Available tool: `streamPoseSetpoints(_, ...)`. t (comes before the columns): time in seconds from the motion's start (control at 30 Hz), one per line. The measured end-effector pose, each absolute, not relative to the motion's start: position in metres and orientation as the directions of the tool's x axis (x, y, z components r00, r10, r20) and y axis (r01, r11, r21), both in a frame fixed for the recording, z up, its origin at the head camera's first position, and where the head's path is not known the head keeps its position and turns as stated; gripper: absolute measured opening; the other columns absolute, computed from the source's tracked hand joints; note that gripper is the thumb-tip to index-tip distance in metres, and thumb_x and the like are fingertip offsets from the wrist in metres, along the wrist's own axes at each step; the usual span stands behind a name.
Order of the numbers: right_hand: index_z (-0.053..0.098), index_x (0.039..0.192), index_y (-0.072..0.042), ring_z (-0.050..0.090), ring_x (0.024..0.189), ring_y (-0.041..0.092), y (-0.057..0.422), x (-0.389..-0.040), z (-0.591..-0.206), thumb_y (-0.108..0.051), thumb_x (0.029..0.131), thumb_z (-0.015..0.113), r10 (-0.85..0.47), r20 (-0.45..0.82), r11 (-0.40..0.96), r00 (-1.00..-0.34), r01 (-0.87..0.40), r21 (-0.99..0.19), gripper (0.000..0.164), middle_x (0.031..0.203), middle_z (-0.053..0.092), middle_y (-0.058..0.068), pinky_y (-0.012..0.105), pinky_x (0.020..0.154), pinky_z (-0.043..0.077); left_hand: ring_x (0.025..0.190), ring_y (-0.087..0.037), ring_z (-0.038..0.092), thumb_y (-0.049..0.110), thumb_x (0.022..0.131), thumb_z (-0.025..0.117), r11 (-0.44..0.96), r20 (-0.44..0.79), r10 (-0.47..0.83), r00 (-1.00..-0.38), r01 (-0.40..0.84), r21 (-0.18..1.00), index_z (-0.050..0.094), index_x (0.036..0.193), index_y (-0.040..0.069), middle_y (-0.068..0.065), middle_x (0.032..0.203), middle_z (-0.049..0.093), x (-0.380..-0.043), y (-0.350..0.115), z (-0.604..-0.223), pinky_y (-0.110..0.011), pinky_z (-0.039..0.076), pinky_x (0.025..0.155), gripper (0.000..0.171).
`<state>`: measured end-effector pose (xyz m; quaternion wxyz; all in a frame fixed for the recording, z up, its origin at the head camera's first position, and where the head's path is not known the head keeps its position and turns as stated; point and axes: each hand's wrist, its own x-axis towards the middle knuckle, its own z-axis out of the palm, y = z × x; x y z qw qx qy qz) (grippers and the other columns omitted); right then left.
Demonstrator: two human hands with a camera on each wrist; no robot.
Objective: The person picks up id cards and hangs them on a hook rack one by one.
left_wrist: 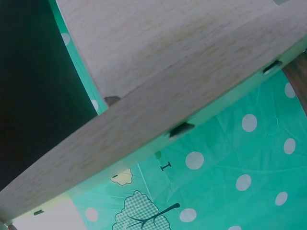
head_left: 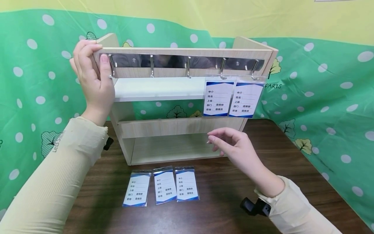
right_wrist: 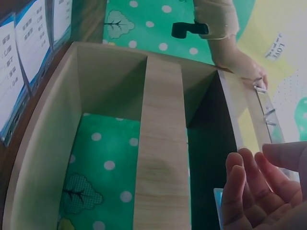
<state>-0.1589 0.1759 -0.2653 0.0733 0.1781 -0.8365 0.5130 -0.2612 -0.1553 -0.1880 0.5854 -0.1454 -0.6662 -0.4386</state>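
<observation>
My left hand point(head_left: 94, 76) grips the upper left corner of a light wooden shelf point(head_left: 175, 126), with its thumb on the front near the end hook. Along the shelf's top board runs a shiny metal hook rail point(head_left: 169, 61) with several hooks. Two clear-sleeved badge cards point(head_left: 218, 99) point(head_left: 246, 99) hang side by side from the two rightmost hooks. Below them is my right hand point(head_left: 233, 143), its fingers loosely bent and nothing between them. In the right wrist view, the fingers point(right_wrist: 261, 179) of that hand show holding nothing.
Three more badge cards point(head_left: 137, 190) point(head_left: 165, 187) point(head_left: 187, 185) lie in a row on the dark wooden table point(head_left: 222, 208), in front of the shelf. Behind stands a green cloth point(head_left: 315, 97) with white dots, yellow along its top.
</observation>
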Motion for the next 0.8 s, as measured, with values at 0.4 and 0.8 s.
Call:
streamPoseSetpoints(0.4, 0.069, 0.111, -0.002, 0.067, 0.076, 0.025, 0.172, -0.162, -0.28, -0.014, 0.096, 0.063, -0.205, 0.278, 0.387, -0.938, -0.339, -0.858, 0.02, 0.1, 0.071, 0.017, 0.03, 0.063, 0.056, 0.123, -0.005, 0.037, 0.019, 0.094, 0.046, 0.568, 0.908, -0.323, -0.268, 0.713, 0.412, 0.056, 0.114, 0.002, 0.002, 0.126, 0.052, -0.262, -0.155, -0.188, -0.024, 0.02, 0.108, 0.028)
streamPoseSetpoints(0.8, 0.069, 0.111, -0.001, 0.067, 0.072, 0.02, 0.172, -0.161, -0.288, -0.012, 0.096, 0.062, -0.183, 0.255, 0.355, -0.949, -0.306, -0.884, 0.02, 0.099, 0.071, 0.019, 0.03, 0.062, 0.055, 0.124, -0.006, 0.037, 0.019, 0.095, 0.046, 0.572, 0.907, -0.326, -0.266, 0.709, 0.413, 0.057, 0.115, 0.002, 0.001, 0.127, 0.052, -0.264, -0.156, -0.189, -0.024, 0.021, 0.109, 0.028)
